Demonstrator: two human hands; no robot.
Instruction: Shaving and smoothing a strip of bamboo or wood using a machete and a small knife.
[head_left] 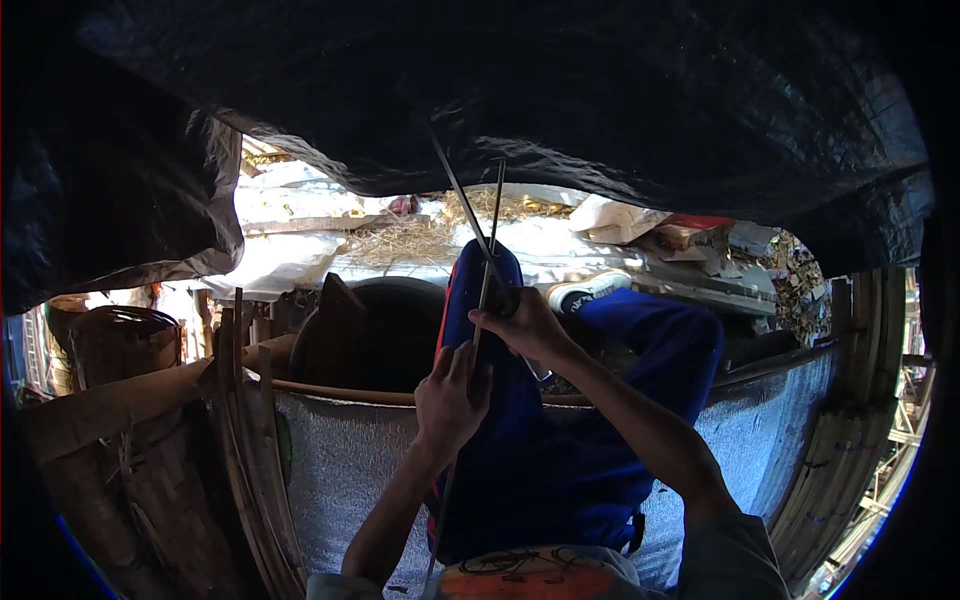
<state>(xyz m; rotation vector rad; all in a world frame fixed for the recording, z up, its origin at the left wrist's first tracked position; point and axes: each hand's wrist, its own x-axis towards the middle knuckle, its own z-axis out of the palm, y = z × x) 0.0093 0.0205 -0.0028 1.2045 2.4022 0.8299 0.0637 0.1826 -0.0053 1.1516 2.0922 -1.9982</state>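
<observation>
My left hand [452, 400] is closed around a long thin strip [484, 293], which looks like split bamboo. The strip runs from near my waist up past my raised knee. Just above, my right hand [532, 326] is closed with its thumb against the same strip. A second dark, narrow length [457, 185] slants up and left from the right hand, crossing the first over the knee; whether it is a blade or another strip I cannot tell. A small bright edge shows below the right hand, its owner unclear. My blue-trousered legs [650, 335] are bent beneath.
Black plastic sheeting [560, 90] hangs low in front. Bamboo slats [262, 450] stand at the left, beside a woven basket [125, 345]; more slats [835, 470] lean at the right. Silvery sheet [345, 470] lies around me. Straw [400, 240] litters the bright ground beyond.
</observation>
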